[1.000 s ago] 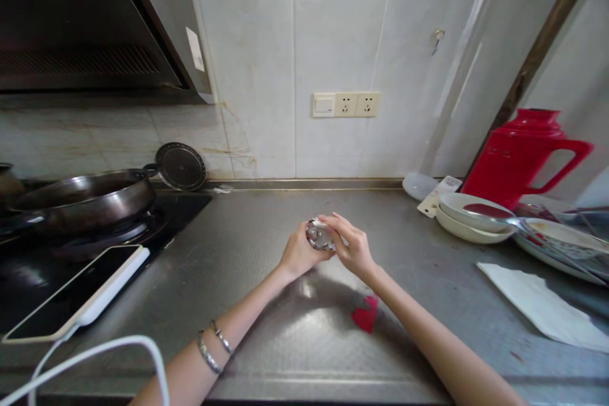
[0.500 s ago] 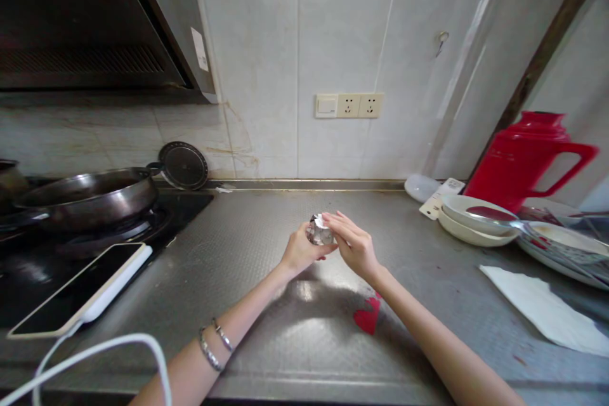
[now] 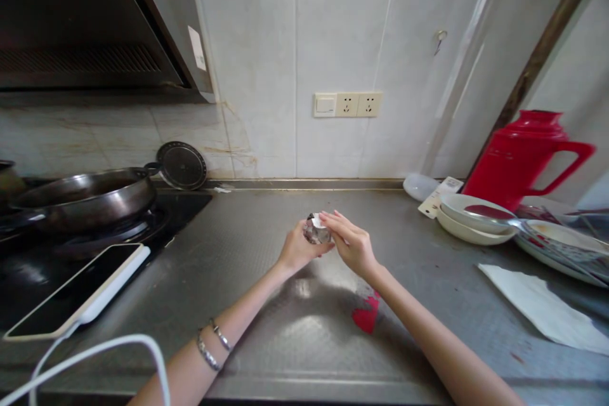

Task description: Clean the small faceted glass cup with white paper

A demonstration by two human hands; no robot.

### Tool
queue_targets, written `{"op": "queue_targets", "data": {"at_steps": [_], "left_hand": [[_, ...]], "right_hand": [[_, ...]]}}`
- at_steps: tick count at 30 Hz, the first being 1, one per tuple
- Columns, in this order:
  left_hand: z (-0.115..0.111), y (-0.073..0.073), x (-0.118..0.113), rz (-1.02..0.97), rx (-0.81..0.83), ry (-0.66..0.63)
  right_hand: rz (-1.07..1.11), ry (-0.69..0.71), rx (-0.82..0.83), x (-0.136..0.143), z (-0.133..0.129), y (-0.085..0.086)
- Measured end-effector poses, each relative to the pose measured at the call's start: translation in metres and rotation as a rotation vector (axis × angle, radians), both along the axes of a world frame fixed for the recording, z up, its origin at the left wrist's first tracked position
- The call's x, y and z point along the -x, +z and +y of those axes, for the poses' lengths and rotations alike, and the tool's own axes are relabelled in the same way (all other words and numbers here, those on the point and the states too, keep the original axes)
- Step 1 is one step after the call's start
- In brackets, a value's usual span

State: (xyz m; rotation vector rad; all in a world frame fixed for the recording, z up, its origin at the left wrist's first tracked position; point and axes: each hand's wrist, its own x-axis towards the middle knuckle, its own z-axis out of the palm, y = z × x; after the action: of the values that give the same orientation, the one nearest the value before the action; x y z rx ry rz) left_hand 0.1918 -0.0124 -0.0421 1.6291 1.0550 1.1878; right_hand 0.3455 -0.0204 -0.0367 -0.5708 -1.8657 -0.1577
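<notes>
Small foil-wrapped object (image 3: 318, 230), held above the worktop (image 3: 266, 304) beyond a red scrap (image 3: 365, 316). Left hand (image 3: 295, 248) fingers cup it; right hand (image 3: 353, 245) fingers pinch its white flap. Step, judged: unwrapping; further peeling needs a steady left grip.

1. From my remote seat I saw a steel counter (image 3: 266, 330) running below a tiled wall.
2. A dark frying pan (image 3: 80, 198) sat on the stove (image 3: 28, 273) at the left, with a round dark lid (image 3: 181, 165) leaning on the wall behind it.
3. A phone (image 3: 78, 290) lay on the stove's near edge, a white cable (image 3: 102, 350) curling from it.
4. A socket strip (image 3: 347, 104) was fixed to the wall.
5. A red scrap (image 3: 365, 316) lay on the counter.
6. At the right stood a red jug (image 3: 523, 155), stacked white bowls (image 3: 469, 219) and a white napkin (image 3: 537, 307).
</notes>
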Motion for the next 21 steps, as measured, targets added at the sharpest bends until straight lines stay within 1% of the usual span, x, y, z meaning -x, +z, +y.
{"op": "queue_targets", "data": {"at_steps": [3, 5, 8, 11, 13, 15, 18, 21], "left_hand": [[0.002, 0.002, 0.001, -0.071, 0.089, 0.007], [0.003, 0.004, 0.002, -0.097, 0.115, 0.012], [0.004, 0.003, 0.002, -0.108, 0.104, -0.002], [0.004, -0.003, 0.001, -0.05, 0.062, -0.009], [0.004, -0.006, 0.0, -0.01, 0.008, -0.016], [0.003, -0.007, -0.001, -0.011, -0.003, -0.03], [0.001, -0.002, -0.001, -0.072, 0.101, -0.032], [0.0, 0.005, 0.0, -0.117, 0.204, -0.059]], "right_hand": [[0.034, -0.006, -0.004, -0.002, 0.001, 0.0], [0.021, 0.007, -0.022, -0.002, -0.002, 0.001], [-0.043, 0.033, -0.046, 0.002, -0.006, 0.0], [-0.085, 0.054, -0.04, 0.004, -0.007, -0.001], [-0.066, 0.046, -0.017, 0.003, -0.005, -0.001], [-0.019, 0.025, 0.007, 0.001, -0.002, -0.001], [0.046, 0.003, 0.019, -0.003, 0.0, 0.001], [0.029, 0.013, 0.003, -0.004, -0.003, 0.003]]}}
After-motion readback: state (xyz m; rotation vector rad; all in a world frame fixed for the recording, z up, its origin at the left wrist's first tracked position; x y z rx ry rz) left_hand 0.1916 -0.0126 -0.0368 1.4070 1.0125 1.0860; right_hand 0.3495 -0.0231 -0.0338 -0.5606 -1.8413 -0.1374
